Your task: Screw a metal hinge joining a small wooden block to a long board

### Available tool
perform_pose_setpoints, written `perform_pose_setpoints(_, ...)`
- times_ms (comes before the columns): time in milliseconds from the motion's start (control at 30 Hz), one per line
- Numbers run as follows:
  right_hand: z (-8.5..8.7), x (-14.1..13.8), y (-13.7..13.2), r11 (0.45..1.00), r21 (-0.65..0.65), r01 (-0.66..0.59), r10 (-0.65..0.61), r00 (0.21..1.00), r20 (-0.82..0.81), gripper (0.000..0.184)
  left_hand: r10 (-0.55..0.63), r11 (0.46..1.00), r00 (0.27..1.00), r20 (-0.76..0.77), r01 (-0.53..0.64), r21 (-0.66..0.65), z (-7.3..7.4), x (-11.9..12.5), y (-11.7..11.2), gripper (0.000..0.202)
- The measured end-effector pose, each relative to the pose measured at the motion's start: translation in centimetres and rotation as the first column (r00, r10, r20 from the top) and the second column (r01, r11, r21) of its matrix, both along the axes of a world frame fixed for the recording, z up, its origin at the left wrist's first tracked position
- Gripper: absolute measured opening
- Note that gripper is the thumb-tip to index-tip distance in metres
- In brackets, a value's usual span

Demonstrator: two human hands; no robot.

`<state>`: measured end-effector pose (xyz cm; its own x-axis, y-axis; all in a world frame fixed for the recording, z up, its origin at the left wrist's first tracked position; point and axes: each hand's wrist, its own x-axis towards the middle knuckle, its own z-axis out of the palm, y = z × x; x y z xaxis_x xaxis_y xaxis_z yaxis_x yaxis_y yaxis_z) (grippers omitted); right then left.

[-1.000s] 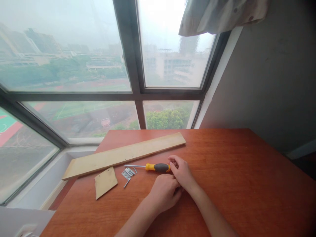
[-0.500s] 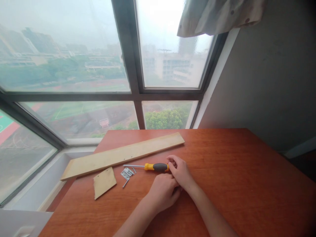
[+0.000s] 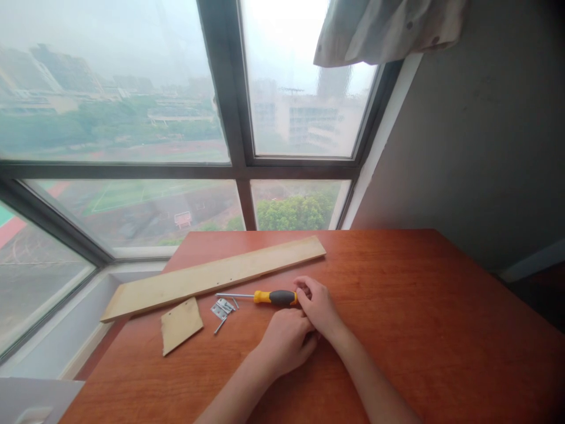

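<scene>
Screwdriver (image 3: 261,297) on table (image 3: 397,318), tip near hinge (image 3: 220,310); right hand (image 3: 318,301) fingers curled at handle end, hold unclear; left hand (image 3: 288,338) fingers mostly hidden, can't tell; probably light, stiff, shaft slick, best gripped mid-handle

A large window (image 3: 168,135) takes up the far side, its dark grey frame (image 3: 227,88) splitting the glass into several panes. Outside, in haze, are a pale building (image 3: 315,121), a green playing field (image 3: 126,195) and, in the small lower right pane, a leafy treetop (image 3: 295,213). A spotted, light curtain (image 3: 384,35) hangs over the upper right corner of the glass. A shadowed grey wall (image 3: 477,147) stands to the right, beside the reddish-brown, wood-grained surface (image 3: 410,318).
</scene>
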<state>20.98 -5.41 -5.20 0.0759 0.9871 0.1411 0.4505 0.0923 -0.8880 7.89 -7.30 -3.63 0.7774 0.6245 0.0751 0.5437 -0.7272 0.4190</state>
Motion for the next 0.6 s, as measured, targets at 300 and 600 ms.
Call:
perform_pose_setpoints(300, 0.00, 0.00, 0.04, 1.000, 0.017, -0.006, 0.006, 1.000, 0.005, 0.021, -0.006, 1.000, 1.000, -0.003, 0.006, -0.005, 0.34, -0.14, -0.10, 0.010)
perform_pose_setpoints(600, 0.04, 0.02, 0.06, 1.000, 0.020, -0.014, 0.014, 1.000, 0.022, 0.023, -0.012, 1.000, 1.000, -0.008, 0.012, -0.009, 0.34, -0.09, 0.02, 0.011)
